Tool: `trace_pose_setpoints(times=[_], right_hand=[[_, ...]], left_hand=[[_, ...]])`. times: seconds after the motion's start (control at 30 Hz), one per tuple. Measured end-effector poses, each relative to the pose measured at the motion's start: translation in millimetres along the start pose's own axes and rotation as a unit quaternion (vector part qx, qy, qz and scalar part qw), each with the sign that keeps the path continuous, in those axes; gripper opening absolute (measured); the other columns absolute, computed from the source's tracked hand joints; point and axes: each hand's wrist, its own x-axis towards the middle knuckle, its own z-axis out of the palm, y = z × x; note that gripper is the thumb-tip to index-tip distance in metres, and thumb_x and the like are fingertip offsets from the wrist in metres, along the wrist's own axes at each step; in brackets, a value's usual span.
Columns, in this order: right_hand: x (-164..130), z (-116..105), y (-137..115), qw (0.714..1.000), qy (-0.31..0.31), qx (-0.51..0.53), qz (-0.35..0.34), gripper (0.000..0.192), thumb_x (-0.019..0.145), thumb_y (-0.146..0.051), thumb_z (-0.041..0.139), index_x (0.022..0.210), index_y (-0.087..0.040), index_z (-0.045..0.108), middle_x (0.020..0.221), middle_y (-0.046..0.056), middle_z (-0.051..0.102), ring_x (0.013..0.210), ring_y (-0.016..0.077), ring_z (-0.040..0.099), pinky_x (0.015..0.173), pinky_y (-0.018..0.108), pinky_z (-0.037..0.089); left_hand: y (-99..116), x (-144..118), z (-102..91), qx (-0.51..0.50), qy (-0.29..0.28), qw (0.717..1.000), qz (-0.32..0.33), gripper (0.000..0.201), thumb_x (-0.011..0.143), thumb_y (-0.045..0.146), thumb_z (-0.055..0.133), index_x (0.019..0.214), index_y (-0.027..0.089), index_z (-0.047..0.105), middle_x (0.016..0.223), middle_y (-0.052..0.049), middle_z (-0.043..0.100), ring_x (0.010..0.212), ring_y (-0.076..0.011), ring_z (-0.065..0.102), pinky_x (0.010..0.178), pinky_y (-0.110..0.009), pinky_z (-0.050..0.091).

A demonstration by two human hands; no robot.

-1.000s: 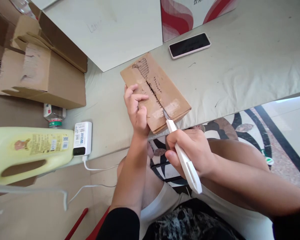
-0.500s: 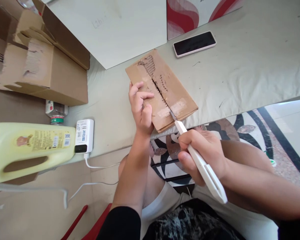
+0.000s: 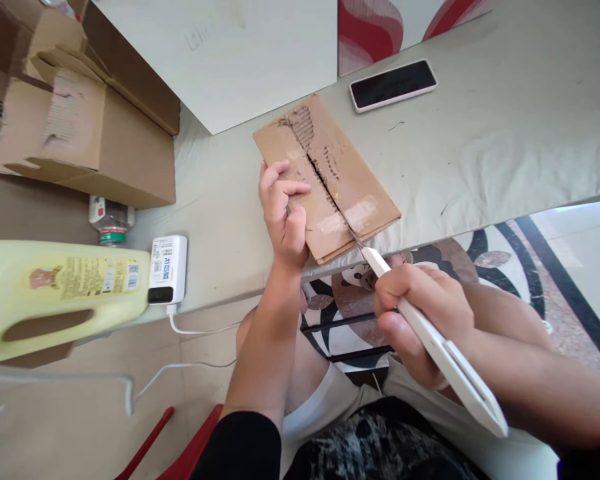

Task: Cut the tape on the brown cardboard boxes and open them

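Observation:
A flat, folded piece of cardboard [image 3: 360, 177] lies at the front edge of the cloth-covered surface, with torn patches and a dark slit along its middle. My left hand [image 3: 285, 217] grips its left edge, fingers bent over the top face. In my closed right hand [image 3: 425, 320] is a white utility knife [image 3: 447, 363]. Its thin blade is at the near end of the slit, by the strip of tape at the cardboard's near edge. How deep the tip sits in the slit is hidden.
Beyond the cardboard are a phone [image 3: 394, 85] and a large white box [image 3: 240, 60]. Open cardboard boxes [image 3: 130, 157], a bottle [image 3: 111, 223], a yellow jug [image 3: 80, 260] and a white power bank [image 3: 169, 267] with a cable stand at left. Patterned floor [image 3: 480, 260] shows below the edge.
My right hand has drawn the knife back toward me and to the right, along the slit to the cardboard's near edge. My left hand keeps its hold.

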Motion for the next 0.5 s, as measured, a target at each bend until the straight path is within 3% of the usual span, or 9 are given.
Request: trace_pose_setpoints(times=[0.2, 0.5], right_hand=[[1.7, -0.6, 1.8, 0.996, 0.016, -0.033, -0.082, 0.026, 0.102, -0.035, 0.040, 0.079, -0.023, 0.042, 0.052, -0.007, 0.040, 0.042, 0.0099, 0.037, 0.046, 0.029, 0.031], [0.4, -1.3, 9.9, 0.988, 0.018, -0.009, -0.152, 0.019, 0.099, -0.030, 0.042, 0.082, -0.024, 0.044, 0.053, -0.005, 0.048, 0.043, 0.0114, 0.040, 0.045, 0.030, 0.032]], left_hand=[[2.8, 0.6, -1.2, 0.010, -0.001, 1.000, -0.023, 0.043, 0.095, 0.060, 0.045, 0.093, 0.022, 0.067, 0.129, -0.009, 0.058, 0.132, -0.0295, 0.052, 0.128, -0.051, 0.024], [3.9, 1.7, 1.0, -0.005, 0.013, 0.999, -0.039, 0.046, 0.092, 0.066, 0.048, 0.088, 0.023, 0.065, 0.128, -0.010, 0.060, 0.133, -0.0302, 0.051, 0.128, -0.049, 0.023]])
